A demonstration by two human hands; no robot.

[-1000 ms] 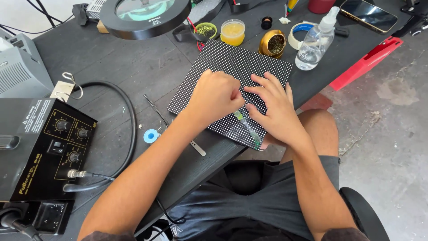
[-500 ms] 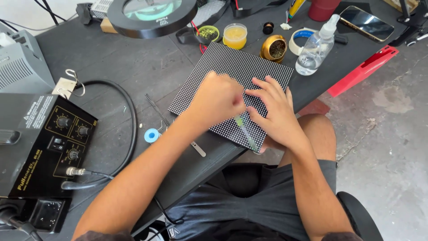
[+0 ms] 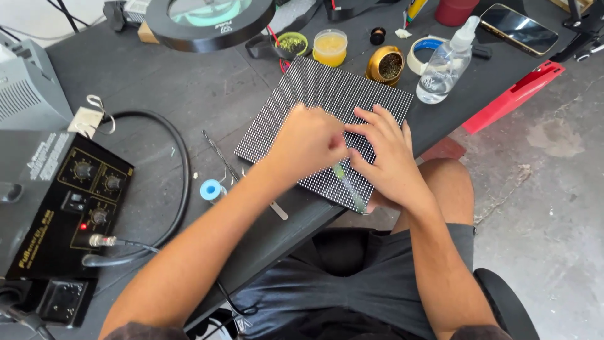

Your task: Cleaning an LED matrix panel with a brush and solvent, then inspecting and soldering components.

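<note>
A black LED dot-matrix panel (image 3: 314,94) lies tilted on the dark workbench, and both hands rest on its near corner. My left hand (image 3: 308,141) is curled into a loose fist on the panel, closed around a thin greenish tool (image 3: 350,189) that slants out toward me between the hands. My right hand (image 3: 387,157) lies flat on the panel just right of it, fingers spread, fingertips touching the left hand's knuckles. The tool's tip is hidden under the hands.
A black rework station (image 3: 56,201) with a hose (image 3: 182,189) sits left. A round magnifier lamp (image 3: 211,19), small jars (image 3: 330,47), a brass tip cleaner (image 3: 385,65), tape roll (image 3: 420,55), spray bottle (image 3: 443,63) and phone (image 3: 519,28) line the back. A blue spool (image 3: 211,189) lies near the panel.
Both hands stay on the same near corner of the panel, with only small finger shifts. The view has drifted slightly.
</note>
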